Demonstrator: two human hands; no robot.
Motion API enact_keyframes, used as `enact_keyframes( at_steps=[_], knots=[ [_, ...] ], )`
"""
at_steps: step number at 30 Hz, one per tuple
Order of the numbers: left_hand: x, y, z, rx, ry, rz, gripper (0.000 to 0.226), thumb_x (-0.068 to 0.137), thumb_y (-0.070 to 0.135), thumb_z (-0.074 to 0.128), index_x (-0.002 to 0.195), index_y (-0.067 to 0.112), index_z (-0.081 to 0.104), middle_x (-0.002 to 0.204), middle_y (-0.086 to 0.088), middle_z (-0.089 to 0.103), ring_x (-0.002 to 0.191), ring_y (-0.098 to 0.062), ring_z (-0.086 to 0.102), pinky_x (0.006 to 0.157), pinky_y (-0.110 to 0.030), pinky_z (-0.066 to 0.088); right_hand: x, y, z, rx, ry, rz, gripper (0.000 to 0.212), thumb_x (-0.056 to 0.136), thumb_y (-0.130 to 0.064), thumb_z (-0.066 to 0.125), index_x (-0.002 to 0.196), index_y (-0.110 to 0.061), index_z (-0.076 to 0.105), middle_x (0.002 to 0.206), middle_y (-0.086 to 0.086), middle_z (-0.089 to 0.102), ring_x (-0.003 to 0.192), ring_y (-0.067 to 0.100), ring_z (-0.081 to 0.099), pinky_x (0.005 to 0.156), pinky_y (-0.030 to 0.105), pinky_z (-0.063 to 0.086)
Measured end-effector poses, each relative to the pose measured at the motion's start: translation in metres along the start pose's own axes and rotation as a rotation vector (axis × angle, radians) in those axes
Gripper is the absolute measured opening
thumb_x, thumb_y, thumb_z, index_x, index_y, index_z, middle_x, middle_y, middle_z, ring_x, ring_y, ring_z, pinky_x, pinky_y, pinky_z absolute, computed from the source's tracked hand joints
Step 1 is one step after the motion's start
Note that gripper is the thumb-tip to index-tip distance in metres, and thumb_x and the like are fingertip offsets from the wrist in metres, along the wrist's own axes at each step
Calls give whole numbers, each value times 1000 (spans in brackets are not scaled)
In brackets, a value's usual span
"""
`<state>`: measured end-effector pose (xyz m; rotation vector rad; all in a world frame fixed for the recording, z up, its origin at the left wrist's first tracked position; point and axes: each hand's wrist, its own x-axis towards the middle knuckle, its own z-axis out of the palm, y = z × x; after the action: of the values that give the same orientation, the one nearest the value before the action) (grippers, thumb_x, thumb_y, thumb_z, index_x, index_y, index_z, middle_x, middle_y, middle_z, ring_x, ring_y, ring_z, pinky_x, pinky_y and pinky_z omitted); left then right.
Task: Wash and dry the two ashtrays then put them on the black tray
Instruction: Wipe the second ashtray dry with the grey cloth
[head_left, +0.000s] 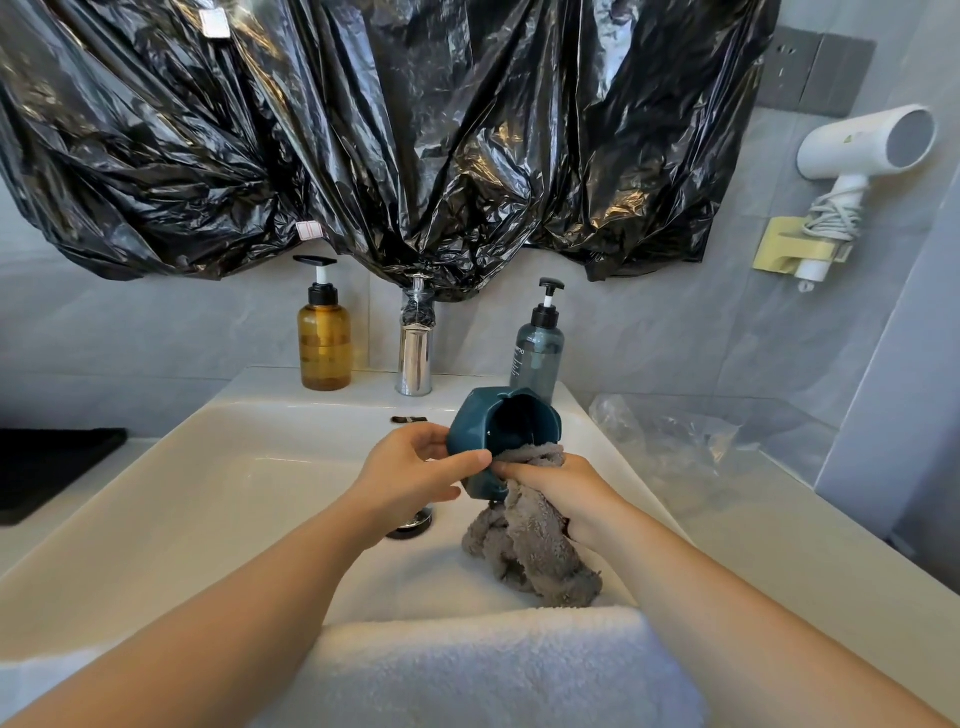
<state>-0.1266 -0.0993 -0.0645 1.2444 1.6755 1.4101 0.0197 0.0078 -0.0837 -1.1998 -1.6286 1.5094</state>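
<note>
I grip a teal ashtray (498, 431) and grey cloth (524, 551) over the white sink (208, 467); behind the sink an amber bottle (324, 343), left of it a black tray (47, 467).

An amber plastic pump bottle (324, 345) and a grey-blue pump bottle (536, 358) stand on the white ceramic washbasin's (156, 467) back edge.

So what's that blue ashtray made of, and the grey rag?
The teal ashtray looks like glazed ceramic, maybe hard plastic: smooth, thick-walled, with a soft shine. The grey cloth looks like fluffy terry or microfibre: fuzzy, matte, hanging in soft crumpled folds.
</note>
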Motion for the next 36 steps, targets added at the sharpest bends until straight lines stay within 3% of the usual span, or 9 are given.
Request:
enact_keyframes(
  at_steps=[2, 7, 11, 16, 22, 25, 28, 33, 36],
  knots=[
    [-1, 1, 0, -10, 8, 5, 43, 78, 29, 78, 113, 12, 61, 104, -8, 71, 90, -22, 72, 75, -37, 61, 2, 2, 1, -44, -21, -15, 90, 27, -52, 87, 109, -19, 72, 105, 3, 74, 102, 24, 67, 95, 41, 54],
    [-4, 2, 0, 95, 73, 68, 38, 76, 25, 78, 109, 12, 63, 98, -6, 70, 84, -24, 71, 73, -40, 61, 1, 3, 1, -148, -38, -78, 47, 57, -30, 87, 101, -18, 76, 100, 3, 75, 98, 23, 69, 94, 42, 55],
    [-7, 4, 0, 153, 120, 92, 33, 75, 26, 78, 103, 16, 64, 94, -2, 70, 81, -20, 70, 73, -40, 61, 0, 0, 4, -388, 73, -141, 75, 48, -44, 82, 115, -14, 65, 104, 2, 70, 98, 22, 65, 86, 39, 57],
    [-8, 5, -1, 173, 137, 116, 25, 74, 28, 78, 94, 22, 65, 88, 2, 70, 79, -17, 68, 73, -39, 61, -6, -6, -2, -554, 197, -264, 50, 72, -24, 78, 116, -15, 56, 109, 3, 64, 100, 23, 62, 82, 36, 54],
    [-7, 6, -3, 124, 115, 133, 30, 78, 33, 76, 103, 24, 61, 98, 6, 68, 89, -11, 65, 73, -23, 55, -5, -2, -1, -391, 147, -215, 48, 70, -22, 79, 114, -15, 62, 105, 4, 68, 97, 25, 65, 87, 45, 56],
    [-8, 6, 1, 91, 50, 110, 41, 75, 28, 80, 108, 26, 56, 99, 11, 65, 88, -7, 66, 74, -22, 55, -2, -1, -2, -296, 167, -195, 54, 64, -28, 81, 114, -20, 63, 104, 2, 70, 96, 24, 67, 87, 46, 57],
    [-8, 7, 1, 90, 71, 139, 41, 76, 22, 79, 111, 22, 57, 99, 10, 66, 86, -3, 64, 68, -16, 53, -1, -1, 2, -334, 153, -208, 59, 63, -34, 81, 117, -21, 61, 105, 0, 70, 96, 22, 66, 86, 45, 57],
    [-11, 6, -2, 176, 80, 163, 36, 75, 21, 78, 107, 23, 62, 98, 2, 70, 90, -16, 67, 80, -35, 59, -13, -11, 4, -756, 243, -375, 49, 78, -32, 73, 120, -21, 48, 105, -1, 64, 95, 22, 61, 71, 33, 49],
    [-8, 7, -4, 195, 72, 162, 28, 75, 25, 78, 97, 29, 61, 95, 1, 71, 89, -17, 68, 81, -39, 59, -18, -15, 3, -804, 268, -456, 43, 84, -23, 67, 122, -20, 47, 109, 4, 65, 98, 26, 62, 70, 33, 48]
  ],
)
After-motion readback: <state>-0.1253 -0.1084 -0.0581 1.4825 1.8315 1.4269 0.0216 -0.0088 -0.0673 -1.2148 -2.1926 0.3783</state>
